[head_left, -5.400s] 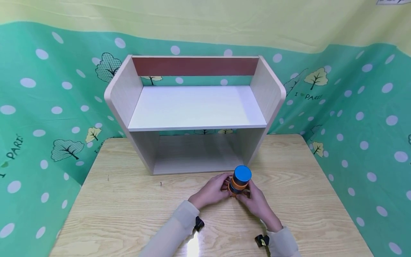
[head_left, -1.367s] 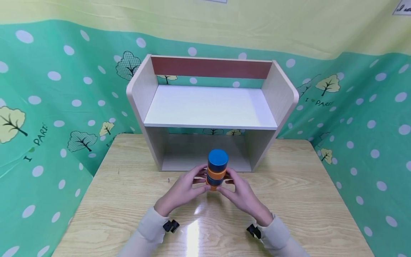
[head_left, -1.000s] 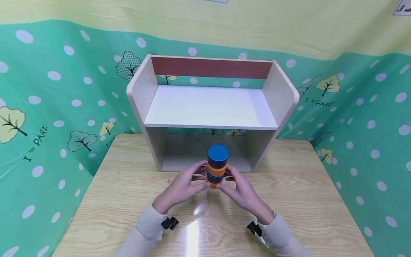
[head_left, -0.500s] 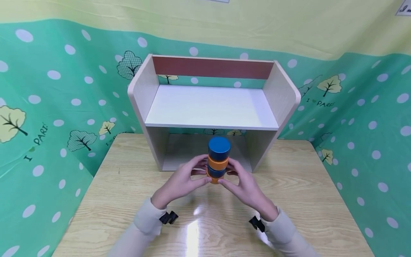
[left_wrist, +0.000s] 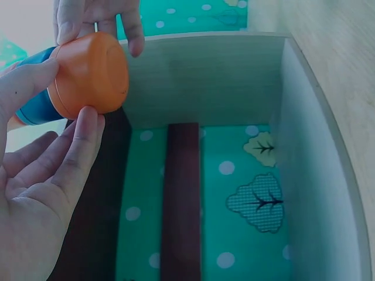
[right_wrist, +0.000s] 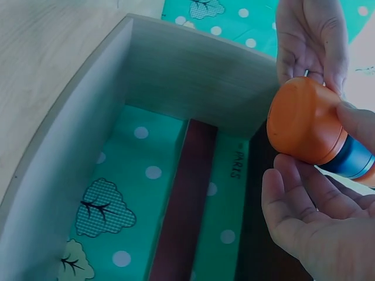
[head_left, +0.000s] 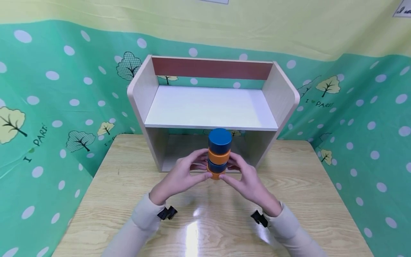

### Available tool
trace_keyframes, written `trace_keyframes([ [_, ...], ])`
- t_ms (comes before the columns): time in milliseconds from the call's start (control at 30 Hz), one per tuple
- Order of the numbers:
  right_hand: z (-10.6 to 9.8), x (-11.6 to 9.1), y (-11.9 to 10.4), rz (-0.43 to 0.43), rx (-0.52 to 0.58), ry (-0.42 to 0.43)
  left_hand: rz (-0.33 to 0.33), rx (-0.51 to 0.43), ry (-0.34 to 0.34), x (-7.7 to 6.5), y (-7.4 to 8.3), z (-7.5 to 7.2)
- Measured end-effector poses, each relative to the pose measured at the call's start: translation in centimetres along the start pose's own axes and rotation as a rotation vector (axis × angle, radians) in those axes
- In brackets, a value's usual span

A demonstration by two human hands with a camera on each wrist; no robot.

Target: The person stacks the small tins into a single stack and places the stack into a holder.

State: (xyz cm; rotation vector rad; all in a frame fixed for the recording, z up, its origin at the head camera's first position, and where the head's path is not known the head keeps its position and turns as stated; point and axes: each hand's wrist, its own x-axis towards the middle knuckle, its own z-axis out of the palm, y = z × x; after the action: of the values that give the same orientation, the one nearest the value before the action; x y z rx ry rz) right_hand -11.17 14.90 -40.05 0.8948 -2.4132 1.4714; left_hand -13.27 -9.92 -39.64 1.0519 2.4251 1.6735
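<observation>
Both hands hold up an upright cylindrical container (head_left: 219,157), banded in blue and orange with a blue top, in front of the shelf's lower opening. My left hand (head_left: 183,175) grips its left side near the base, thumb at the front. On the opposite side, my right hand (head_left: 248,180) grips it the same way. The left wrist view shows the container's rounded orange base (left_wrist: 96,76) off the table, between the fingers. In the right wrist view the orange base (right_wrist: 304,120) and a dark blue band are visible. Some fingertips are hidden behind the container in the head view.
A two-level white shelf unit (head_left: 208,107) with a reddish-brown back rail (head_left: 212,67) stands at the back of the wooden table (head_left: 128,200). Its side panels rise above the upper board. Green dotted cloth (head_left: 64,117) hangs behind and at both sides.
The container was low at the right about five seconds ago. It moved left to the middle, then both hands raised it steadily, its top now level with the upper board's front edge.
</observation>
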Motion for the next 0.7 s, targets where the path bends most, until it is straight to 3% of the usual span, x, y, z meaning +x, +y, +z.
trace_keyframes([
  [367,-1.2,1.5,-1.4,-0.064,-0.021,0.009,0.092,0.029,0.014,1.2,1.8,-1.6],
  [700,-2.6,3.2,-2.5,-0.106,-0.029,0.026,0.133,0.059,0.004,2.7,3.4,-3.0],
])
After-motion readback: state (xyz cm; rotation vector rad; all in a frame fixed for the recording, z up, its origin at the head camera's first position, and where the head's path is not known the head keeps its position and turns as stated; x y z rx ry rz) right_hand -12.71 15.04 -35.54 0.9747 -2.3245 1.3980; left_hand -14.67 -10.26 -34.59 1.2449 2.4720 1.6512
